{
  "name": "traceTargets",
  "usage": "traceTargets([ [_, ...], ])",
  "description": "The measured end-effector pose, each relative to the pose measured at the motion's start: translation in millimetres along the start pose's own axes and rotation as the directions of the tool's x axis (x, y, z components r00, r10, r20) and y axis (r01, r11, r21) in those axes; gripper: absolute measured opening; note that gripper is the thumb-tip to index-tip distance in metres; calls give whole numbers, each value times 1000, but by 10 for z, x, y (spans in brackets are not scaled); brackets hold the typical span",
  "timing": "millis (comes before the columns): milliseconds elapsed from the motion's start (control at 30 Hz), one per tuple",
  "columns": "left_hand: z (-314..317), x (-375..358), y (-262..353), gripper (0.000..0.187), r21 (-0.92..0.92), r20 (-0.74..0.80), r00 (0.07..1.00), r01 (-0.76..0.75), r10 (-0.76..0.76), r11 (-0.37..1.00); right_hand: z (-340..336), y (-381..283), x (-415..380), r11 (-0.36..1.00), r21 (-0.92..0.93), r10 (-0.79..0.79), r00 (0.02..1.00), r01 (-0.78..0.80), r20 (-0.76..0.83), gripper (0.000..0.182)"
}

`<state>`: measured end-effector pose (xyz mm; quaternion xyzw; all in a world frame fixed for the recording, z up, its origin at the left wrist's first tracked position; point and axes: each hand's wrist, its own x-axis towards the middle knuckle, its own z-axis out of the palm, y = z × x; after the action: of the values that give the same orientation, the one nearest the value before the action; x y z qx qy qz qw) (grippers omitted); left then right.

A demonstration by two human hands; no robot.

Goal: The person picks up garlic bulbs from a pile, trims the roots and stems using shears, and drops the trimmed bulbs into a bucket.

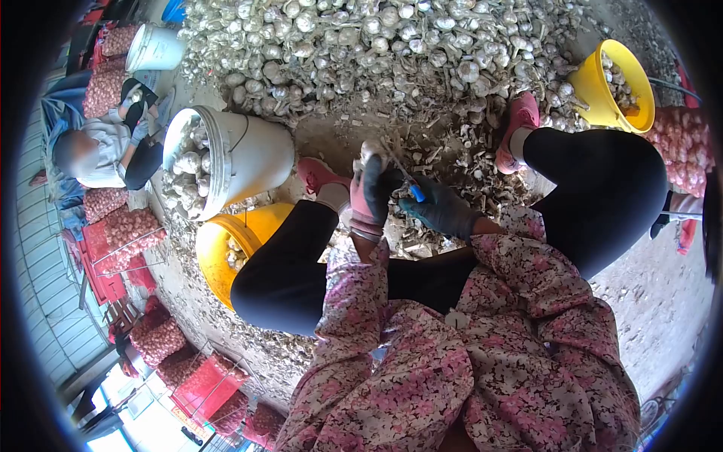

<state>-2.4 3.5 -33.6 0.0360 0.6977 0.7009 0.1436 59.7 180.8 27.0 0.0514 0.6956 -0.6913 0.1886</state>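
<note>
Floral sleeves (422,354), left grip (369,197) pinching garlic bulb (370,151), right (440,209) pinching shears (407,181); white bucket (256,154) holds garlic

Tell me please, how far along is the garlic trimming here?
Done: the white bucket is nearly full of garlic bulbs, and cut stalk scraps litter the ground by the feet. In hand: the gloved left hand holds one bulb while the gloved right hand works it with a blue-handled tool. Left: a large pile of garlic lies ahead, and both yellow buckets are only partly filled.
</note>
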Motion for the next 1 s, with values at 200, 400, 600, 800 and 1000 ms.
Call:
traceTargets([
  [200,291,-41,508,31,-281,-33,997,63,-76,957,-55,7,-38,998,21,61,998,-61,18,41],
  [400,293,-37,647,31,-443,28,988,148,-152,884,-97,-16,-71,949,191,247,968,-251,45,31],
  [600,-177,140,733,27,-817,-59,992,15,-111,577,-163,203,53,606,677,457,880,-418,134,35],
  [800,-1151,652,1590,47,-834,-388,917,-392,91,389,-183,47,189,357,828,529,824,-431,201,39],
  [1000,-897,1765,994,20,-667,-84,986,54,-146,743,-138,76,329,252,867,597,774,-431,211,38],
])
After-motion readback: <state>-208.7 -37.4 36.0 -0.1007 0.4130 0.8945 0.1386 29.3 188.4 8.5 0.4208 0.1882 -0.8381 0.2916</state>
